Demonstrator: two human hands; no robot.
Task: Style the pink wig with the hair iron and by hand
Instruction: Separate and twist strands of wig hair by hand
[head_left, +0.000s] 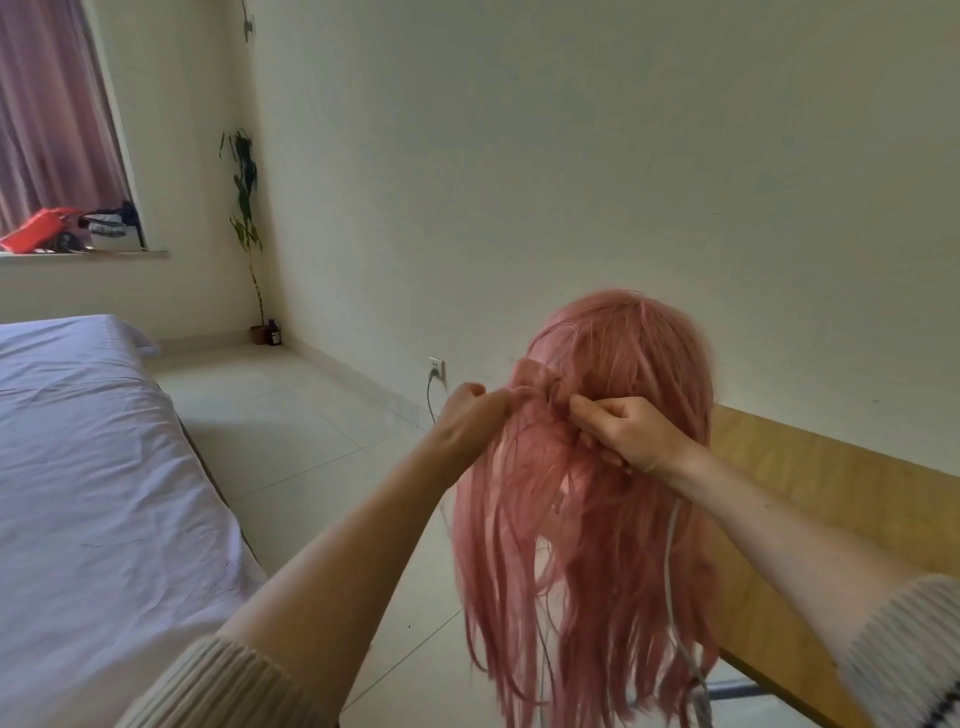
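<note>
The long pink wig (613, 525) stands upright in the middle right, its strands hanging down past the bottom edge. My left hand (467, 421) is closed on a gathered lock at the wig's left side, at about mid height of the crown. My right hand (623, 431) pinches strands right beside that lock, fingers pressed into the hair. A folded loop of hair (535, 379) sits just above and between both hands. The hair iron is not visible; a white cable (675, 613) hangs behind the strands.
A wooden table (841, 499) runs along the wall behind the wig on the right. A bed with a lilac sheet (93, 467) fills the left. A wall socket (436, 369) with a plugged cord is low on the wall. A potted plant (249, 234) stands in the corner.
</note>
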